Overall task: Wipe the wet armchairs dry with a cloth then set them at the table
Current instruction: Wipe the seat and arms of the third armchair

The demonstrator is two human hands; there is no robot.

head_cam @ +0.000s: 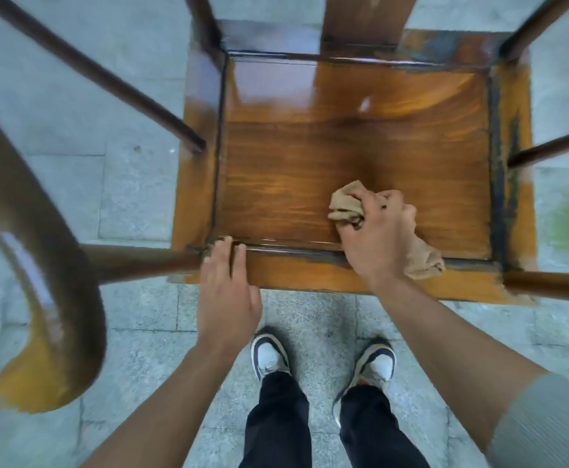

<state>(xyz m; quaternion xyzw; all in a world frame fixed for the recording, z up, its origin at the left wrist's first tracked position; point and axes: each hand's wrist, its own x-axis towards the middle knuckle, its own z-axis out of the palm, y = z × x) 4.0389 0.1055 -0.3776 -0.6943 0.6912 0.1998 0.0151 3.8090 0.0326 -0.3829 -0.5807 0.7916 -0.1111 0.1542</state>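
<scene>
Your right hand (376, 231) bunching the cloth (345, 201) on the armchair (310, 157) seat, fingers curled round it, your left hand (227, 285) flat on the front rail, fingers straight

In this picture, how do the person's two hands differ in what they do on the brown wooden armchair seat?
The right hand has its fingers curled round a crumpled beige cloth and presses it on the seat panel, while the left hand holds nothing. The left hand lies with straight fingers on the front rim of the brown wooden armchair seat, beside the armrest post; the right hand reaches further in, over the panel. Both touch the same seat.
</scene>
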